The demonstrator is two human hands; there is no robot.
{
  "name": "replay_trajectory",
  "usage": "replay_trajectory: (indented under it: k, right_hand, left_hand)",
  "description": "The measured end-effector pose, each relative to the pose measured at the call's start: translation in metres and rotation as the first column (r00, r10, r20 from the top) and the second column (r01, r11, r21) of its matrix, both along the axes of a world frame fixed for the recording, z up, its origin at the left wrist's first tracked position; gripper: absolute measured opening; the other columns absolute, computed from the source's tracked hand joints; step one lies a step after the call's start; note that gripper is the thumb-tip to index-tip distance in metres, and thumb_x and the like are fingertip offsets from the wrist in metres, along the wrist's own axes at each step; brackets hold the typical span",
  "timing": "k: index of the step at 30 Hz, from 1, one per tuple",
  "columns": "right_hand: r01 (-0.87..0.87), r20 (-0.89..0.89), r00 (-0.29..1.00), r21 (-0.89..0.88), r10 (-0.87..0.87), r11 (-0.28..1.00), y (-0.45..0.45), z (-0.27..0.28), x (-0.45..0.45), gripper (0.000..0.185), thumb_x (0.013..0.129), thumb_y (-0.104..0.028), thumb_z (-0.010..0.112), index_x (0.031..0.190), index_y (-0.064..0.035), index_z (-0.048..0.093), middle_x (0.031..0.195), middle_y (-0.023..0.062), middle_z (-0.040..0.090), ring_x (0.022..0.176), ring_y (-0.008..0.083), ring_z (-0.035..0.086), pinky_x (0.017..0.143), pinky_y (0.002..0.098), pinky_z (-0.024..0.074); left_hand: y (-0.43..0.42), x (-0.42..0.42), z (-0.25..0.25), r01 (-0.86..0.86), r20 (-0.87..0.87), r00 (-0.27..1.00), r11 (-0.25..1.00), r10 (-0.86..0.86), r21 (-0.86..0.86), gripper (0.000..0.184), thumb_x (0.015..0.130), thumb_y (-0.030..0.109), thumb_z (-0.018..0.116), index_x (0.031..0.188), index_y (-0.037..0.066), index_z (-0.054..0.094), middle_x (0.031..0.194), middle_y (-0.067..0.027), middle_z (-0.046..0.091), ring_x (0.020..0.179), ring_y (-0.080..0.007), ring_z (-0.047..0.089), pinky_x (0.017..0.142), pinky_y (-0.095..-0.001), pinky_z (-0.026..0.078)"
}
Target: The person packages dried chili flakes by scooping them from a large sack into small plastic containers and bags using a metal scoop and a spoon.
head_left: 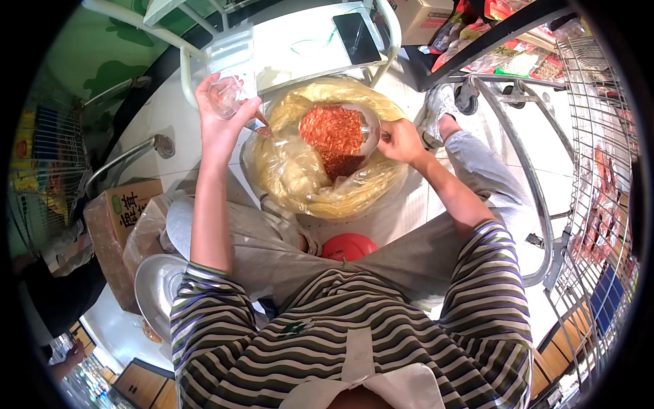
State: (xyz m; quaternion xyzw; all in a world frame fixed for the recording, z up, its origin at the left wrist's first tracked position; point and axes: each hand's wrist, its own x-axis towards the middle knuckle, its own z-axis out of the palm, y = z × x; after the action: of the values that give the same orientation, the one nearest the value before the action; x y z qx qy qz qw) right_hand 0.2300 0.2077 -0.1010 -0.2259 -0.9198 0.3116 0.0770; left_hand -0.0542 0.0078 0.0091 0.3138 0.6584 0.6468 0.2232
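My left arm (212, 218) reached straight forward, its left hand (219, 117) curved in a grasp, thumb opposite the fingers. My right arm (455, 191) slanted inward from the elbow, its right hand (405, 142) curled tightly.

Shop, most likely a grocery or supermarket sales area: wheeled wire cart (584, 68) on the right loaded with packaged goods (599, 194), second wire cart (44, 129) on the left carrying yellow packets (44, 180). More bright packets (470, 37) are massed at upper right near a carton (422, 17), a printed cardboard box (112, 232) sits at left, wood-fronted fixtures (136, 382) show along the lower edge. Pale tiled floor (429, 204) and loose red flakes (330, 129) over an open yellow bag (286, 170) fit food retail; exact section unclear.
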Motion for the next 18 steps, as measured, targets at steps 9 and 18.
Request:
replay_trajectory:
  k: [9, 18]
  right_hand:
    - [-0.018, 0.078, 0.997, 0.098, 0.010, 0.995, 0.000, -0.005, -0.002, 0.029, 0.078, -0.035, 0.063, 0.072, -0.0068, 0.064, 0.061, 0.0190, 0.061, 0.060, 0.0399, 0.062, 0.061, 0.0481, 0.0510]
    - [-0.096, 0.119, 0.990, 0.196, 0.074, 0.976, 0.012, -0.001, 0.004, 0.029, 0.078, -0.037, 0.060, 0.078, -0.0086, 0.068, 0.062, 0.0182, 0.063, 0.062, 0.0386, 0.064, 0.062, 0.0476, 0.0524]
  left_hand:
    - [-0.002, 0.001, 0.002, -0.001, -0.005, 1.000, 0.999, 0.001, -0.032, 0.082, 0.077, 0.007, 0.081, 0.138, 0.006, 0.026, 0.125, -0.0157, 0.046, 0.104, -0.0243, 0.059, 0.084, -0.0349, 0.056]
    - [-0.006, 0.001, 0.001, 0.013, -0.003, 1.000, 0.997, -0.013, -0.078, 0.081, 0.076, 0.006, 0.081, 0.138, 0.009, 0.028, 0.127, -0.0135, 0.045, 0.109, -0.0236, 0.056, 0.084, -0.0364, 0.056]
